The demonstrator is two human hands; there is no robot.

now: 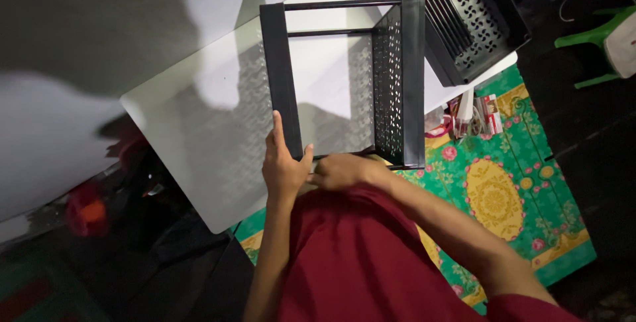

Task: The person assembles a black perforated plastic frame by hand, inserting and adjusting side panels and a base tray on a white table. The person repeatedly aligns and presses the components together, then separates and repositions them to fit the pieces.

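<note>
Gripping w/ my left hand (283, 166): fingers wrapped on the near end of the left side panel (281, 77) of a black metal rack frame (344, 80), index finger laid up along the panel, thumb out toward 3 o'clock. My right hand (341, 171) sits just beside it at 3 o'clock, fingers curled together at the frame's near bottom bar; can't tell if they're clamped on the bar or just pressed to it.

Frame stands on a white table (199, 136), about 12 o'clock from my hands. Its right side panel (397, 87) is perforated w/ small holes; two thin black rods (341, 5) span the far end btwn the panels.

At 1 o'clock, past the frame, a black perforated tray (464, 17) lies tilted over the table's far corner. At 3 o'clock, on the floor, a green patterned mat (510, 189) w/ pink flowers & yellow medallions; small packets (474, 113) lie on it near the table edge. Green plastic chair (596, 37) at 2 o'clock, well apart. My red clothing (358, 256) fills the 6 o'clock area.
</note>
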